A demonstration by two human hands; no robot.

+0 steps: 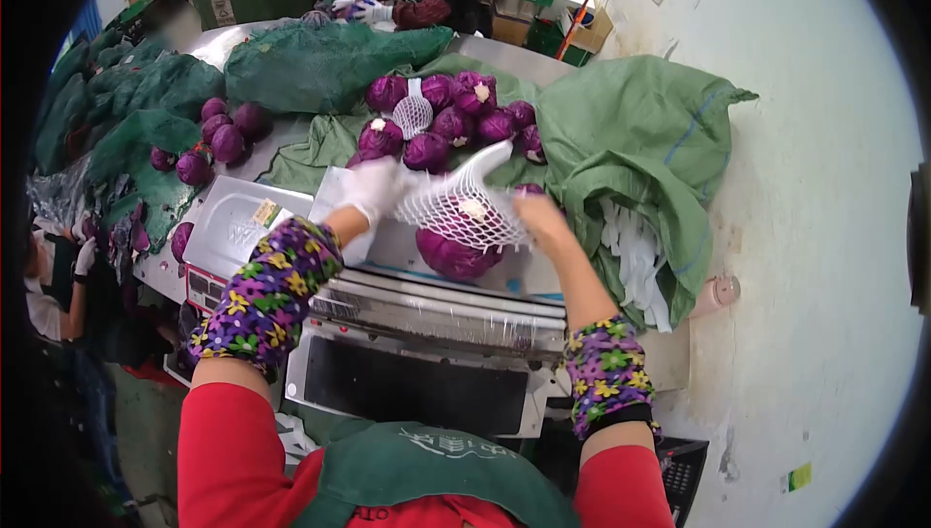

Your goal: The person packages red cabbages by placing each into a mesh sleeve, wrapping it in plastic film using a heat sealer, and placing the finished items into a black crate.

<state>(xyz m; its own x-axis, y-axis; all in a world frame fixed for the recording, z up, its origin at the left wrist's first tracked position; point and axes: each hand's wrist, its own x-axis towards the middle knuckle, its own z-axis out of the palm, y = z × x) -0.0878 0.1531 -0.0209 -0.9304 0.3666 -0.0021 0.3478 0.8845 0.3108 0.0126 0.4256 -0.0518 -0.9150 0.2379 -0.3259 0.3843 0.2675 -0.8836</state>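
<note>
A white foam net (456,200) is stretched between my hands over the upper part of a purple cabbage (456,255). The cabbage sits on the wrapping machine (417,320) in front of me, its pale stem end showing through the mesh. My left hand (376,189), in a white glove and blurred by motion, is closed on the net's left side. My right hand (543,222), bare and also blurred, grips the right edge of the net. Several purple cabbages (454,125) lie piled just behind, one of them wearing a foam net (412,115).
A metal scale (228,227) stands left of the machine. At the right, a green woven sack (640,140) holds white foam nets (635,261). Dark green mesh sacks (325,63) and more cabbages (228,143) lie at left. Other people work at the far side and left.
</note>
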